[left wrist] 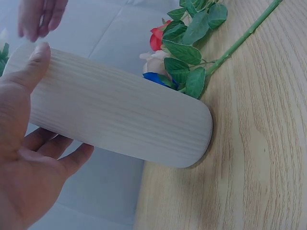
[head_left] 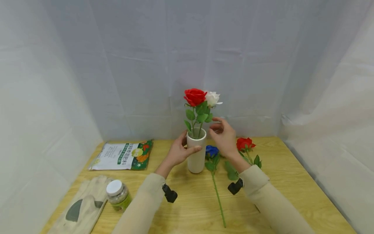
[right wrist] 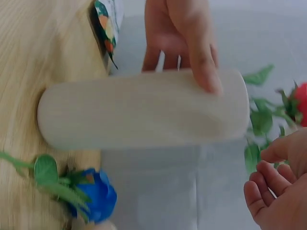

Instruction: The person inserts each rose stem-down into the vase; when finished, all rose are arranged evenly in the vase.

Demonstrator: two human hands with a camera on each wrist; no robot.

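Note:
A white ribbed vase (head_left: 196, 156) stands upright on the wooden table. My left hand (head_left: 180, 151) grips it near the rim, thumb across the front and fingers round the back. From the vase rise a red rose (head_left: 195, 97) and a white rose (head_left: 212, 98), both with green leaves. Just right of the rim, my right hand (head_left: 225, 138) is raised beside the leaves, its fingers loosely bent. In the right wrist view nothing shows between that hand's fingers (right wrist: 274, 179). A blue rose (head_left: 211, 151) lies on the table right of the vase.
Another red rose (head_left: 245, 144) lies farther right, partly behind my right arm. The left wrist view also shows a pale rose (left wrist: 156, 63) lying there. At left are a printed bag (head_left: 117, 156), a white-lidded jar (head_left: 119, 196) and beige gloves (head_left: 87, 203). White sheeting (head_left: 140, 65) surrounds the table.

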